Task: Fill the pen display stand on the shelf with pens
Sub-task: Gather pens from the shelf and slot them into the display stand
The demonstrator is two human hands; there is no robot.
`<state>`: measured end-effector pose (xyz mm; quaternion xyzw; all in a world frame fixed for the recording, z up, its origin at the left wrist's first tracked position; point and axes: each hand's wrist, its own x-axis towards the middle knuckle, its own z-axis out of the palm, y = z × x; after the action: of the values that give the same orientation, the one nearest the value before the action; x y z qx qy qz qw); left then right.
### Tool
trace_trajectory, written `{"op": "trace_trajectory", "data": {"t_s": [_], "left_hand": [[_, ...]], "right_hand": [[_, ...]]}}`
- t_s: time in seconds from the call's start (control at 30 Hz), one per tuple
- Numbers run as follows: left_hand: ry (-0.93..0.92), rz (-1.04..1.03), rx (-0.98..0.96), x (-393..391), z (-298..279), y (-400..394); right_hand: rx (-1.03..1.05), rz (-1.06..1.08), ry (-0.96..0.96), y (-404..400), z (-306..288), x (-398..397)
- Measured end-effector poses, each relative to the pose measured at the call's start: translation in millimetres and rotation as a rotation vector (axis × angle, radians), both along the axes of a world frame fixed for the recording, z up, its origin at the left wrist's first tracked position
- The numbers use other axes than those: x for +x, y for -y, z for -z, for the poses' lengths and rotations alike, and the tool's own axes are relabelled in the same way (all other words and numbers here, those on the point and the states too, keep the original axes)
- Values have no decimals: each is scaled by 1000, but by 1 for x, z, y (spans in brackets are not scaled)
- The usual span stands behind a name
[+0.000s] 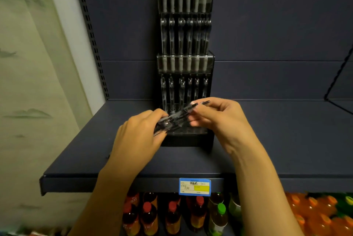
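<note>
A tall black tiered pen display stand (185, 63) stands on the dark blue shelf (267, 140) against its back panel. Its upper tiers hold rows of upright pens with white grips, and the lowest tier holds several pens (181, 90). My left hand (137, 136) is closed around a bundle of clear-barrelled pens (170, 123), just in front of the stand's base. My right hand (219, 117) pinches one pen (198, 105) at the bundle's upper end, its dark tip pointing right. Both hands hide the stand's lowest slots.
A blue and yellow price tag (194, 186) hangs on the shelf's front edge. Bottles of drink (172, 214) with red, green and orange caps fill the shelf below. A slotted upright (89, 31) runs along the left, and a wire divider (338, 86) at the far right.
</note>
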<state>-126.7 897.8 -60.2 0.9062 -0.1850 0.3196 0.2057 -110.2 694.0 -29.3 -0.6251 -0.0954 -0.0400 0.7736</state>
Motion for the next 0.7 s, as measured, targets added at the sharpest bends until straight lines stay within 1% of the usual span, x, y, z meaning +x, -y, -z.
{"op": "trace_trajectory", "data": {"t_s": [0.17, 0.27, 0.37, 0.47, 0.6, 0.7], "left_hand": [[11, 12, -34, 5, -2, -10], [7, 6, 10, 8, 0, -17], [5, 12, 65, 9, 0, -21], [8, 26, 119, 10, 0, -24], [11, 44, 136, 11, 1, -27], [22, 49, 144, 14, 1, -27]], "right_hand": [[159, 79, 59, 9, -12, 9], [238, 133, 105, 14, -19, 14], [264, 194, 155, 15, -29, 21], [165, 293, 232, 18, -42, 26], [-84, 408, 329, 16, -52, 30], [-262, 434, 349, 10, -52, 34]]}}
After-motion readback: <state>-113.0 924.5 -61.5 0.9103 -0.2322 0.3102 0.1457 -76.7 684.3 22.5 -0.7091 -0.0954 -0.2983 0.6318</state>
